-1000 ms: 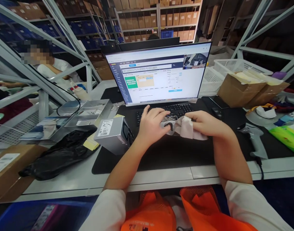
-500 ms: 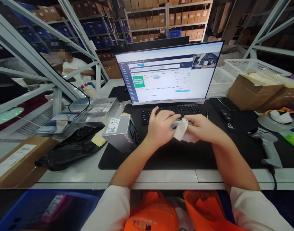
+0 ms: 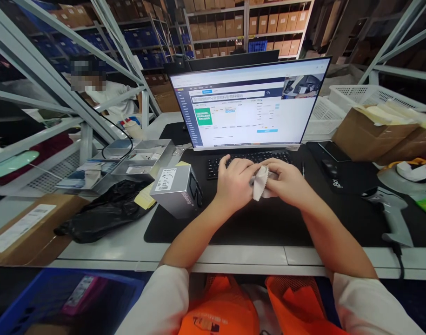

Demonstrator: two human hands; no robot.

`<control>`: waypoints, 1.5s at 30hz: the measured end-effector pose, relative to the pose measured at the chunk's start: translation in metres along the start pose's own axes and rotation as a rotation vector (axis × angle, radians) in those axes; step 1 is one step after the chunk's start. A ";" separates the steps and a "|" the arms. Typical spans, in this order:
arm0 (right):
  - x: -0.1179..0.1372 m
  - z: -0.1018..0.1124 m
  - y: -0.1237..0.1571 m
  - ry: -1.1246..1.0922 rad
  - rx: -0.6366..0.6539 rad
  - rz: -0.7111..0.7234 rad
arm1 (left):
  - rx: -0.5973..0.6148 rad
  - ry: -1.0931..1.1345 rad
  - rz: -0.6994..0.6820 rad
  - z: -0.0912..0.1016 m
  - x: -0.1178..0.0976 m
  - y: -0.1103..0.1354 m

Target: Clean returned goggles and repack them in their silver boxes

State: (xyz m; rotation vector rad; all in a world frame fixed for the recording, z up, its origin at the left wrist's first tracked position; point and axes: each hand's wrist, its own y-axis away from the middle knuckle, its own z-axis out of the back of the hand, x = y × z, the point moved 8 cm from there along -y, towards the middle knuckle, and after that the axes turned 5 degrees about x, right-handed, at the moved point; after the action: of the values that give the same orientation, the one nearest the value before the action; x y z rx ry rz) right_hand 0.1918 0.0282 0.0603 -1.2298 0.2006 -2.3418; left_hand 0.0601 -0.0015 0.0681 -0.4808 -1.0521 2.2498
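My left hand (image 3: 235, 182) is closed above the black desk mat, just in front of the keyboard (image 3: 213, 168). Between its fingers is a small object, mostly hidden, of which only a greyish bit shows. Pressed against it is a pale cloth with a zigzag edge (image 3: 260, 184), which my right hand (image 3: 286, 181) pinches and folds round that object. Both hands meet at the cloth. To the left of my left forearm stands a grey printed box (image 3: 173, 197) with a white label on top.
Behind the keyboard rises a monitor (image 3: 241, 116). A barcode scanner (image 3: 389, 214) and a mouse (image 3: 329, 168) lie at the right. On the left are a black plastic bag (image 3: 101, 214), a cardboard box (image 3: 31, 232) and a divided tray (image 3: 146, 158). Another person (image 3: 115, 97) sits beyond the metal frame.
My right hand has shifted slightly left and up towards my left hand. The cloth is now more bunched, with less of it hanging down. The view has turned slightly.
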 end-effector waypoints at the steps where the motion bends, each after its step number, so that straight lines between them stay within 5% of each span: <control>1: -0.003 0.002 -0.001 -0.026 0.033 -0.005 | -0.014 0.008 0.017 0.004 0.005 -0.001; 7: -0.014 0.019 -0.003 -0.097 0.193 -0.024 | -0.022 0.003 0.083 0.016 0.019 -0.007; 13: -0.001 0.008 0.002 0.021 0.029 -0.022 | 0.041 -0.001 -0.016 -0.001 -0.003 -0.002; 16: -0.004 0.011 0.000 -0.001 0.013 -0.001 | 0.073 0.032 0.010 -0.002 0.002 -0.003; 23: -0.032 0.031 -0.004 -0.073 0.232 -0.037 | 0.021 0.127 0.145 0.016 0.030 -0.008; 31: -0.002 0.011 0.005 0.111 0.077 0.050 | 0.119 0.086 -0.024 -0.008 -0.004 -0.001; 38: -0.030 0.039 0.006 -0.041 0.228 0.067 | -0.025 0.207 0.112 0.023 0.029 -0.005; 45: -0.020 0.009 0.009 0.088 0.353 -0.012 | 0.092 0.084 -0.071 -0.005 -0.008 0.001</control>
State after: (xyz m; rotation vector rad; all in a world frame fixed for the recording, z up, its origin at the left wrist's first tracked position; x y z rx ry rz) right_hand 0.2122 0.0306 0.0478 -0.9591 -0.1862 -2.3166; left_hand 0.0686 -0.0045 0.0645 -0.4868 -0.9052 2.1856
